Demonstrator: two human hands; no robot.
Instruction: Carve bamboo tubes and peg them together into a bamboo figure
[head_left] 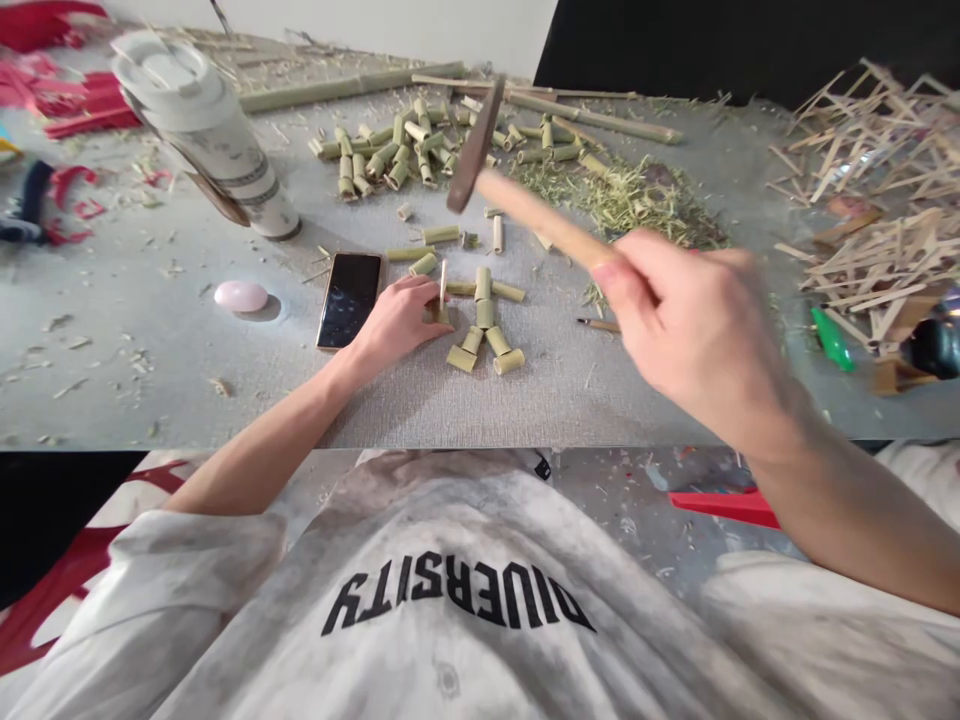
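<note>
Raised above the table, my right hand [686, 335] is closed round the wooden handle of a hammer [544, 212], whose dark metal head points up and to the left. My left hand [409, 315] rests low on the table, fingers closed on a short bamboo piece [437, 312] that they partly hide. A thin pale stick [443, 280] stands upright at its fingertips. Just right of these fingers lies a small figure made of short bamboo pieces [484, 313], with two legs spread toward me. A phone [349, 300] lies beside my left wrist.
A pile of cut bamboo tubes [401, 150] and shavings [645, 205] lies farther back. At the left stand a tall white tumbler [217, 140] and a pink egg-shaped object [241, 296]. Thin wooden sticks [885, 240] heap up at the right, near a green object [832, 338].
</note>
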